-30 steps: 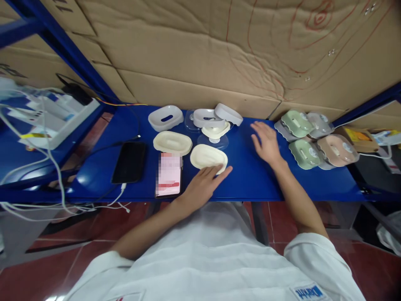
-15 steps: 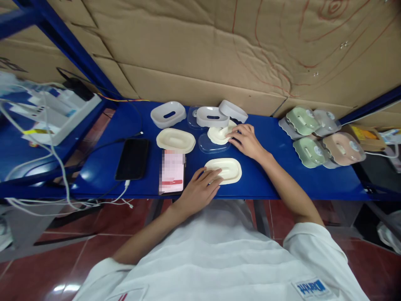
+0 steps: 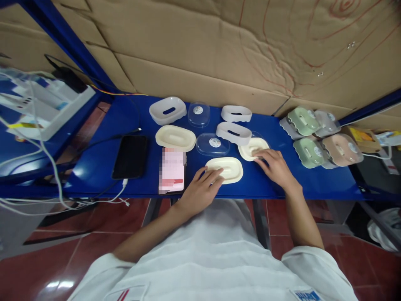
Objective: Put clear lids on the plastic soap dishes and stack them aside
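A: Where to look first?
B: Just below and right of frame centre. Noted a cream dish (image 3: 233, 170) flat on the blue tabletop (image 3: 257, 186), plus a second cream dish (image 3: 247, 148) to its upper right, close by a pale grey tray (image 3: 232, 131).

A: And the hands?
B: Found the left hand (image 3: 200, 190) loosely spread, with fingers laid over the left end of the first dish. Saw the right hand (image 3: 277, 167) curled at the lower right rim of the second; cannot tell whether pinching it or merely touching.

A: Expect what weight?
B: Would guess light. Probably stiff moulded plastic, smooth, apt to skid on the glossy blue if pushed.

A: Fragile?
B: Not very, at a guess. Might flex at the lip if squeezed. Would be warier of the clear lid (image 3: 203, 146) near frame centre: likely thinner, slicker, easily scuffed.

A: Best to grip where?
B: By the outer rim, across the long sides, with thumb and fingers opposed. Avoid the shallow middle; likely too little bite.
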### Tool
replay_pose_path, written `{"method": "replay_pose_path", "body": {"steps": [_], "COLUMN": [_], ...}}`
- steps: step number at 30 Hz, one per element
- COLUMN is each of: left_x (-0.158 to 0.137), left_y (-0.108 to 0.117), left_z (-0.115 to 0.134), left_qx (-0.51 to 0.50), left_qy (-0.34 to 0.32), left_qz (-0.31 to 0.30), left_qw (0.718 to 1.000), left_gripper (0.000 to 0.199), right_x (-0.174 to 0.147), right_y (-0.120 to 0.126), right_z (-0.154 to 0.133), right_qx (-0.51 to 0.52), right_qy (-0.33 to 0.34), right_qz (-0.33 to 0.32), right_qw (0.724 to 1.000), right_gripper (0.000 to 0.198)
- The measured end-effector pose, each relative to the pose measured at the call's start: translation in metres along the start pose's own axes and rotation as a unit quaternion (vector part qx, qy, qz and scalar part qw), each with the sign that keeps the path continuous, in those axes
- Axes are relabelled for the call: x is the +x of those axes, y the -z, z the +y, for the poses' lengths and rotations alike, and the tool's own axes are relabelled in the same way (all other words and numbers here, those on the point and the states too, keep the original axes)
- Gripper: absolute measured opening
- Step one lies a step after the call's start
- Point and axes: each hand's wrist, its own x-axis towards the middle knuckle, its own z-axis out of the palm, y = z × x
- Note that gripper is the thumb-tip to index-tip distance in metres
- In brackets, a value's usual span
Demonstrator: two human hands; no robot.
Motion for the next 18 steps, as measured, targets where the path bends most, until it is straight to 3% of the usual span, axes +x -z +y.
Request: {"method": "replay_pose_path", "body": {"steps": [8, 14, 18], "left_x": [-0.001, -0.001, -0.002], "left_y": [-0.002, -0.003, -0.005], "left_z": [0.001, 0.001, 0.001], "left_qx": [0.029, 0.030, 0.036], "left_qy": [0.000, 0.004, 0.004], "left_qz": [0.015, 0.014, 0.026], "left_qw": [0.999, 0.999, 0.999], "left_gripper": [0.028, 0.029, 0.029], "right_x": [0.024, 0.083, 0.111], "right_y": [0.004, -0.006, -0.008], "right_z": [0.006, -0.008, -0.007], "right_qx": [-0.056, -0.078, -0.071], "right_qy": [-0.010, 0.008, 0.036], "right_qz": [0.021, 0.056, 0.015], "right_qw": [0.998, 0.995, 0.997], "right_gripper": [0.032, 0.049, 0.037]}}
